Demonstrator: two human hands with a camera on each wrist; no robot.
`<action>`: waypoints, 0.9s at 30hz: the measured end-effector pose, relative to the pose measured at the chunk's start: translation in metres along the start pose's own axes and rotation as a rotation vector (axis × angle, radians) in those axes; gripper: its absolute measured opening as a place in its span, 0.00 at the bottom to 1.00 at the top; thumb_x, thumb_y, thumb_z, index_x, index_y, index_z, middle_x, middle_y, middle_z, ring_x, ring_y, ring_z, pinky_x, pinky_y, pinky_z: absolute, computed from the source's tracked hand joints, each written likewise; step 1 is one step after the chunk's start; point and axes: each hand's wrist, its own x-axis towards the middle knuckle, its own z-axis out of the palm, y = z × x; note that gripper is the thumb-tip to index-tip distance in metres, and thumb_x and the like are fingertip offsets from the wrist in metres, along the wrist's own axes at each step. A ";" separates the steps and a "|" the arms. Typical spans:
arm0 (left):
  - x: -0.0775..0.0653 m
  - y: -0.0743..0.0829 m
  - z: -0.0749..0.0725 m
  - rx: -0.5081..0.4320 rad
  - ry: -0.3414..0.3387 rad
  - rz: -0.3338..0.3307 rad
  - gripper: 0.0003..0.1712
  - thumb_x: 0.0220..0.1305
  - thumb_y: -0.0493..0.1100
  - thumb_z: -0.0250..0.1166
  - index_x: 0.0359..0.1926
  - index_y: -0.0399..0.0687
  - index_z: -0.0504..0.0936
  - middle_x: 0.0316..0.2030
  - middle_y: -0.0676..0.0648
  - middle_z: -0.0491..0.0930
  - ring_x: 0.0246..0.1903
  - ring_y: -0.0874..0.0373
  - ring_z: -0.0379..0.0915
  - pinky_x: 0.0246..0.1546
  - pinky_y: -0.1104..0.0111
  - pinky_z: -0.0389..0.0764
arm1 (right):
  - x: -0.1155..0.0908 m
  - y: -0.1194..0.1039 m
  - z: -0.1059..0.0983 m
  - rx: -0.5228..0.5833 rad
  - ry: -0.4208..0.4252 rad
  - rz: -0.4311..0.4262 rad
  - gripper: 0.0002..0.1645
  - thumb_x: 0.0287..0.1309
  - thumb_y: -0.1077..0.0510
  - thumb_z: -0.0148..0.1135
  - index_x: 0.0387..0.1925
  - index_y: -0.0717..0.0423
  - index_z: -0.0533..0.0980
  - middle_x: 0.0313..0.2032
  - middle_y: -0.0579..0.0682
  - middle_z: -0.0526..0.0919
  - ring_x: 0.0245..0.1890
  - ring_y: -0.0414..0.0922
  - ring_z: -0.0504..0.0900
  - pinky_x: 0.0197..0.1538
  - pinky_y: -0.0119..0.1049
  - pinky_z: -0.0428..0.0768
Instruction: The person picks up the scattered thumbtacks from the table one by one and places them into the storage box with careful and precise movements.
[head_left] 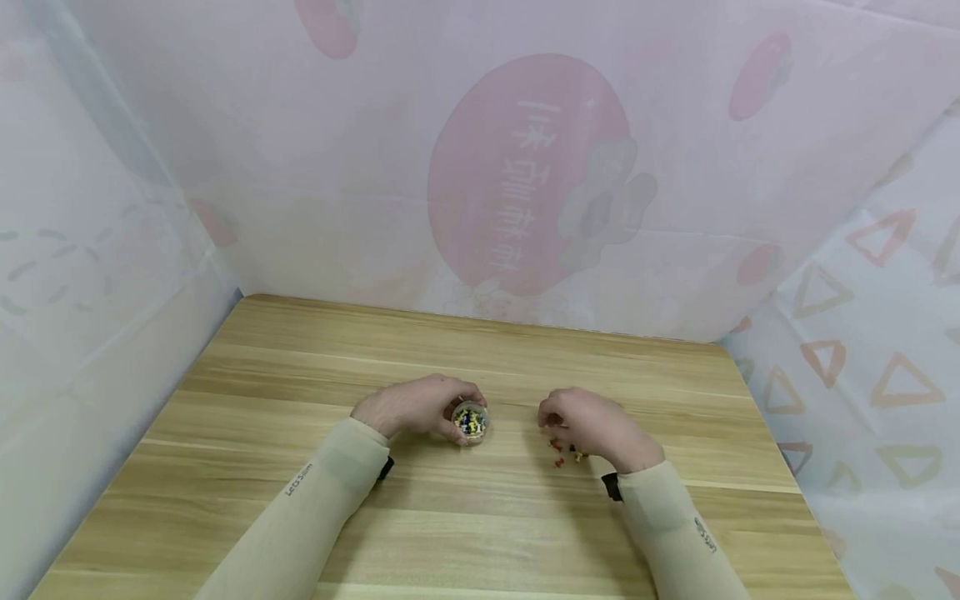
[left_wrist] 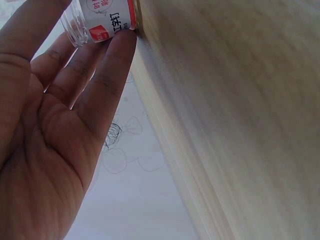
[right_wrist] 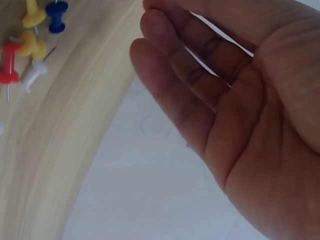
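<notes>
My left hand holds a small clear round jar with thumb and fingers around its side. Push pins in several colours fill the open-topped jar. In the left wrist view, the jar's label is white and red. To the right, my right hand hangs low over loose push pins on the table. Its fingers curve inward; I cannot tell whether the thumb and index finger pinch a pin. The right wrist view shows a red pin, a blue pin, yellow ones and a white pin.
Both hands work over a light wood-grain table. A pale printed cloth rises behind its far edge, and more cloth hangs along the left and right sides. Dark straps show at the wrists.
</notes>
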 end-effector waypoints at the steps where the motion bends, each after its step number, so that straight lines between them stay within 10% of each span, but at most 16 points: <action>1: 0.000 0.000 0.000 -0.001 0.000 0.001 0.30 0.55 0.49 0.80 0.59 0.54 0.81 0.53 0.55 0.83 0.53 0.58 0.77 0.56 0.62 0.77 | -0.001 0.002 0.000 -0.001 -0.006 0.004 0.05 0.64 0.61 0.70 0.39 0.47 0.86 0.40 0.40 0.86 0.36 0.36 0.80 0.41 0.36 0.82; 27: -0.001 0.000 0.000 0.014 0.001 0.005 0.31 0.55 0.50 0.79 0.60 0.54 0.81 0.53 0.55 0.83 0.52 0.59 0.77 0.56 0.63 0.77 | 0.003 0.007 0.013 0.025 -0.035 0.013 0.15 0.56 0.72 0.66 0.26 0.48 0.81 0.26 0.40 0.81 0.22 0.37 0.74 0.27 0.34 0.76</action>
